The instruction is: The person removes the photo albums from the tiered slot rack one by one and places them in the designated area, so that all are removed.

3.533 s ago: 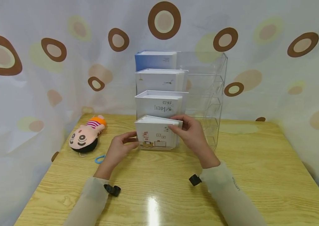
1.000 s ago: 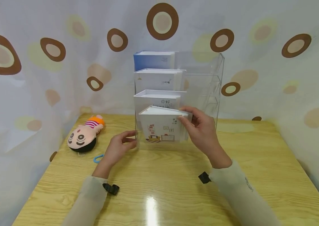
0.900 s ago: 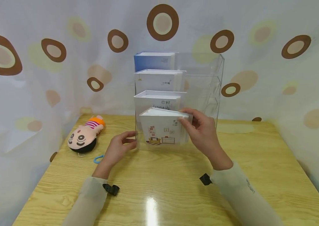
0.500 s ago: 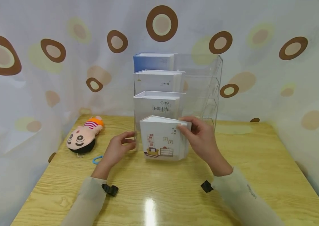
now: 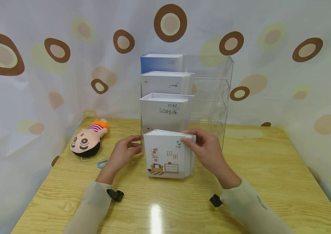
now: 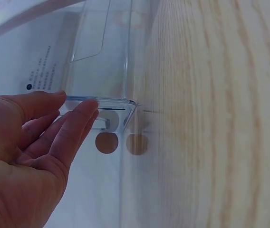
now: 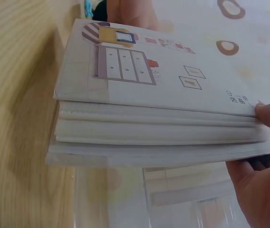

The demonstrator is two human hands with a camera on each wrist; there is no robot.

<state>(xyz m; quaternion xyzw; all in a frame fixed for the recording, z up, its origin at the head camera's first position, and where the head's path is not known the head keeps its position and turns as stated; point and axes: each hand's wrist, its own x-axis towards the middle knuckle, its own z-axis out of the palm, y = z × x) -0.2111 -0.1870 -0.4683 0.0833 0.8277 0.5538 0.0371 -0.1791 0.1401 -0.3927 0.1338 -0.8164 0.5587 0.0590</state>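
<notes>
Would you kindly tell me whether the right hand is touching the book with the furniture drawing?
Touching: the right wrist view shows the right hand gripping the book, with the thumb on its front cover.

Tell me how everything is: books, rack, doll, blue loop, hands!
Rack: standing upright
Front book: closed, out of the rack
Other books: standing in the rack
Doll: lying face up
Blue loop: lying down, partly hidden
Left hand: touching the rack
Right hand: gripping the front book
</notes>
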